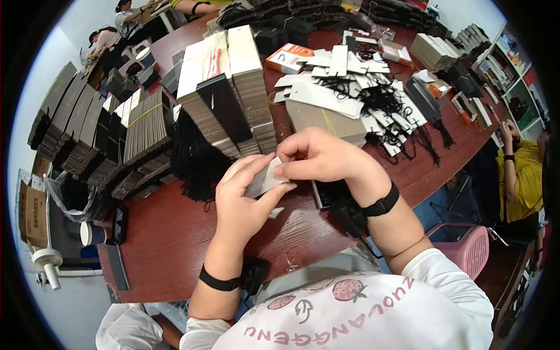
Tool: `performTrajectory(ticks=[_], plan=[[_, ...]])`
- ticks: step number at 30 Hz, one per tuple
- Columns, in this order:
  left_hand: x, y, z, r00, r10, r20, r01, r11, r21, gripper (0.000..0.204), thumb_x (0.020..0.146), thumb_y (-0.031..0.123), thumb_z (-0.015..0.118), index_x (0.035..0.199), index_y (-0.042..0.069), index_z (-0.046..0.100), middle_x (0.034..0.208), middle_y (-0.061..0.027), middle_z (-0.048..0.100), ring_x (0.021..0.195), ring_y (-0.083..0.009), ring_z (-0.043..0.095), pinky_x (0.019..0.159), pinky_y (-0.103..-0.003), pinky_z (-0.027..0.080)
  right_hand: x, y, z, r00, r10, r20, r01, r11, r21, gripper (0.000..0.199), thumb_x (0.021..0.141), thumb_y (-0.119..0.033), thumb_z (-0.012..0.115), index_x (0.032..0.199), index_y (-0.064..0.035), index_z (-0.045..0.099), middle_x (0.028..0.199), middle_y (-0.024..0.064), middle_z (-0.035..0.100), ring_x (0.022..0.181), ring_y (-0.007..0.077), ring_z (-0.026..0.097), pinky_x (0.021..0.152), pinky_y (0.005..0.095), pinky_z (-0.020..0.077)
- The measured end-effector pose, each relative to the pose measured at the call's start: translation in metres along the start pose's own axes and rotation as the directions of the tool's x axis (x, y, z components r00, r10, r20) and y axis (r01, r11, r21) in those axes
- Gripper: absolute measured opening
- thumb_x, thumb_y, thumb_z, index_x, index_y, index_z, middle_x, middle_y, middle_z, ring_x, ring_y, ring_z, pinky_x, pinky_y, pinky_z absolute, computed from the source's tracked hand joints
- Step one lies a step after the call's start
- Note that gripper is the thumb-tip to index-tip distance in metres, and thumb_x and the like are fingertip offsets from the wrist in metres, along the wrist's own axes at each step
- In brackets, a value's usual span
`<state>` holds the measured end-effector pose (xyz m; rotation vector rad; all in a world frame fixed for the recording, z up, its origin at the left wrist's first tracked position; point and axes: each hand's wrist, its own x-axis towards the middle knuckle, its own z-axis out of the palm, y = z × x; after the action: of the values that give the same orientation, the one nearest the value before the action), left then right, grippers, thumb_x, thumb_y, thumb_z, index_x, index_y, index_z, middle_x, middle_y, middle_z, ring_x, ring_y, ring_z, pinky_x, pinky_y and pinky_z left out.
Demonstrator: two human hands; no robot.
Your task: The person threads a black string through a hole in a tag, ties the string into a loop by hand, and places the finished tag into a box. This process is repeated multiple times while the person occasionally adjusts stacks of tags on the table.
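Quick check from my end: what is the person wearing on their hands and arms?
Both hands are bare, no gloves. The left hand has a plain black band on its wrist; the right hand has a similar black band. The forearms are uncovered. Short white sleeves end near the elbows, part of a white shirt printed with pink strawberries.

Stacked flat cardboard bundles (pixel 224 87), black tassels (pixel 195 157), pink basket (pixel 466 248) beside red-brown table (pixel 163 233).

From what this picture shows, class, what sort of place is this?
Probably a hand-assembly packaging workshop: tall bundles of flat grey-and-white card pieces, loose black cords on a reddish wooden table, and both hands folding a small grey card.
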<state>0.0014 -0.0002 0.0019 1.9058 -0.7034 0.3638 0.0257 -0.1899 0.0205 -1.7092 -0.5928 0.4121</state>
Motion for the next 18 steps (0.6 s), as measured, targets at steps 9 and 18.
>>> performTrajectory(ticks=[9,18], plan=[[-0.004,-0.016,0.005,0.940,-0.299,-0.165,0.264,0.943,-0.203,0.014,0.077,0.003,0.064,0.090,-0.001,0.064,0.075,-0.0043,0.059,0.062,-0.0078,0.052,0.056,-0.021,0.042,-0.032,0.002,-0.080,0.383,0.163,-0.910,0.422,0.845,0.329,0.018,0.080,-0.018,0.058,0.069,-0.0062,0.050,0.056,0.0005,0.043,0.044,0.0103,0.041,0.040,0.0257,0.0290],[-0.010,-0.025,0.007,0.911,-0.363,0.194,0.293,0.903,0.312,0.016,0.071,0.008,0.069,0.086,0.002,0.065,0.079,-0.0071,0.060,0.058,-0.0122,0.050,0.055,-0.025,0.043,-0.028,0.030,-0.102,-0.010,-0.567,-0.824,-0.393,0.760,-0.518,0.024,0.078,-0.017,0.063,0.098,-0.0028,0.062,0.074,0.0019,0.057,0.061,0.0064,0.047,0.056,0.0224,0.0398]])
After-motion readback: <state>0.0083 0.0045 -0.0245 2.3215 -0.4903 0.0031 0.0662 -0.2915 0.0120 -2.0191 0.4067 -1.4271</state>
